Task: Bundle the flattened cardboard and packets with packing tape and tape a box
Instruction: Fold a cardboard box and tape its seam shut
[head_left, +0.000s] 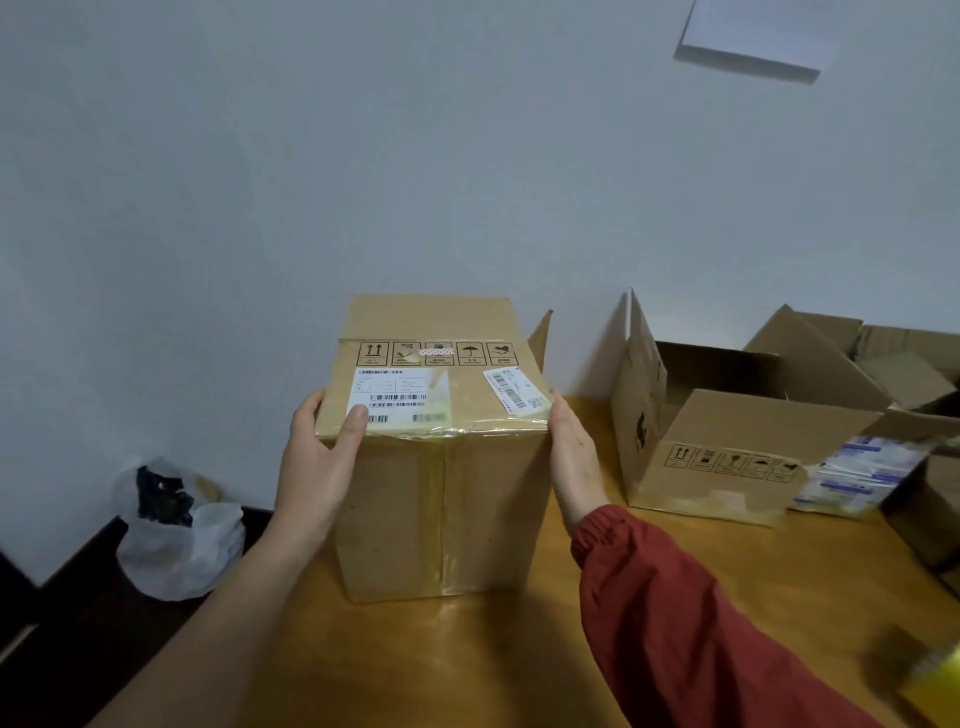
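A brown cardboard box (441, 499) stands on the wooden table (467, 665), with white shipping labels, handling symbols and a strip of clear tape down its near face. Its far flaps stand up. My left hand (317, 467) grips the box's upper left corner, thumb over a label. My right hand (574, 457) lies flat against the box's right side, fingers straight. White and blue packets (857, 478) lie in a pile at the right, beside an open box (722, 457). No tape roll can be made out.
More opened cardboard boxes (852, 358) stand at the back right against the wall. A white plastic bag (176, 530) with dark contents sits on the floor at the left. A blurred yellow object (930, 680) lies at the table's right front.
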